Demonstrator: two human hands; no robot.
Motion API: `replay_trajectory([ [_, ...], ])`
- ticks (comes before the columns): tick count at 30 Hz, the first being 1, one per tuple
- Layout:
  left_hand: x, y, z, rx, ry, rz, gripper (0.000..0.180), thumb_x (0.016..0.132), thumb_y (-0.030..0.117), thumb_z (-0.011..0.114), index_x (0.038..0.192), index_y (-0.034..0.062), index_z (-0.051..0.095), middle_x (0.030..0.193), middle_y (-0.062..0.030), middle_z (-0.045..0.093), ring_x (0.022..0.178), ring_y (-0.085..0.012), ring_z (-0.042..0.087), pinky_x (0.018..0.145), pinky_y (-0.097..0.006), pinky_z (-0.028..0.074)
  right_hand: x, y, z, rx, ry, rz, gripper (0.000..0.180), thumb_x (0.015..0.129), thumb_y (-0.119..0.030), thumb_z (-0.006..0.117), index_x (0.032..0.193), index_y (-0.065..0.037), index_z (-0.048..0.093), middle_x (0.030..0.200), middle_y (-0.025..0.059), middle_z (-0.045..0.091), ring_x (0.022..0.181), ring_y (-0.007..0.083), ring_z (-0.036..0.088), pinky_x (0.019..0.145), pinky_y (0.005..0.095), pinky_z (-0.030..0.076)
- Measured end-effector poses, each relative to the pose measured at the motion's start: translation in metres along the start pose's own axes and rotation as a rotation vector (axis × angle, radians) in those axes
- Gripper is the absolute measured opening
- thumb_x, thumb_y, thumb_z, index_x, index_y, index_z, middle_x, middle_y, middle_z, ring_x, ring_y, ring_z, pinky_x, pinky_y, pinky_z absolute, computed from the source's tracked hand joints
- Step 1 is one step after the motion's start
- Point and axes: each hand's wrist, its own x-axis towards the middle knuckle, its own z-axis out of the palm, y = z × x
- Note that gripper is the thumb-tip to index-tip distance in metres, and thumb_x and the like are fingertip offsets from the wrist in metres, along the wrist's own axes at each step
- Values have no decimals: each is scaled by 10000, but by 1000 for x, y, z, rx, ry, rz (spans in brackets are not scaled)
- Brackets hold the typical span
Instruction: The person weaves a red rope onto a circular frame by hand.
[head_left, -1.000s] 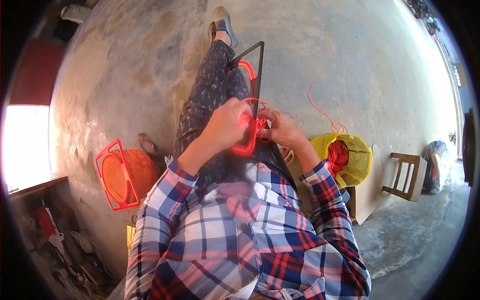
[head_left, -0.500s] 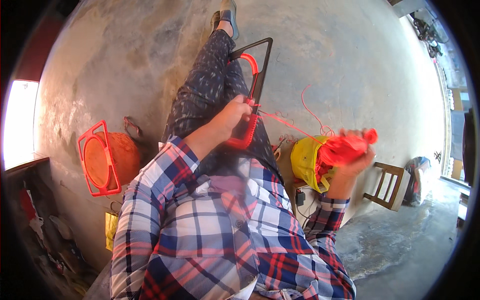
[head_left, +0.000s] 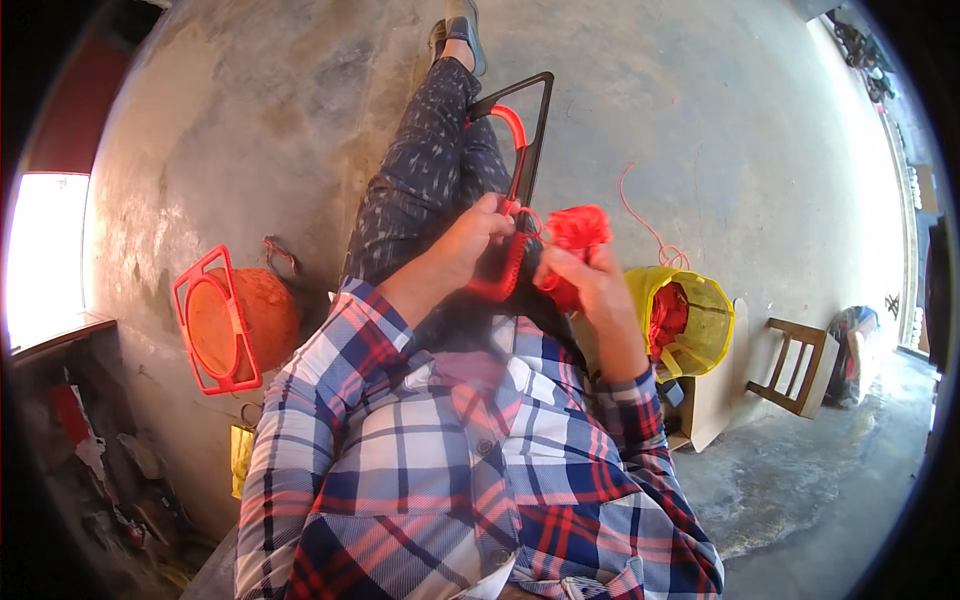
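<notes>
A black frame with an angular outline [head_left: 543, 125] rests along my legs, with a curved red part [head_left: 511, 122] inside its upper end. Red cord is wound in tight turns [head_left: 514, 265] along its lower side. My left hand [head_left: 472, 240] is closed on the frame at the top of these turns, fingertips pinching by the cord. Close to its right, my right hand [head_left: 595, 285] grips a bunched red cord bundle [head_left: 578, 228], slightly blurred. A short cord loop [head_left: 535, 222] runs between the two hands.
Right of my legs stands a yellow basket [head_left: 718, 330] holding more red cord [head_left: 668, 315], beside a cardboard piece [head_left: 712, 405]. Loose cord [head_left: 655, 235] trails on the floor. Farther right are a wooden stool [head_left: 800, 372] and a bag [head_left: 855, 350]. At left, a red frame [head_left: 250, 345] leans on an orange drum-shaped object [head_left: 275, 310].
My right hand has swung left with the cord bundle, from over the yellow basket to beside my left hand. The stretched cord has slackened into a loop. The basket now shows fully.
</notes>
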Motion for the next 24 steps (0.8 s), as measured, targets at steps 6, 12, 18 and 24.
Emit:
replay_trajectory([
  [6,12,-3,-3,24,27,-43,238,768,79,499,1003,64,534,870,10,474,731,-93,396,703,-209,333,-33,-30,11,47,-231,-27,125,892,-103,615,964,-33,540,700,19,562,566,98,510,534,252,392],
  [12,9,-22,14,794,490,643,360,758,21,575,1116,1,541,955,-52,539,931,-143,525,911,-277,410,-38,-66,24,353,-157,-170,279,802,-207,632,972,-31,498,740,71,490,548,157,484,485,299,397],
  [18,-22,45,29,368,266,516,143,871,30,624,1006,10,581,890,-27,613,828,-94,573,796,-246,477,-21,-79,-1,-335,-54,-355,220,731,-47,598,943,11,594,916,114,570,775,218,592,668,347,477],
  [24,-10,-8,-17,703,397,110,285,938,289,569,963,5,572,859,-197,656,827,-295,666,716,-379,501,40,11,-8,-1391,-61,-266,300,691,-93,715,982,-41,665,994,152,628,851,349,621,721,402,503],
])
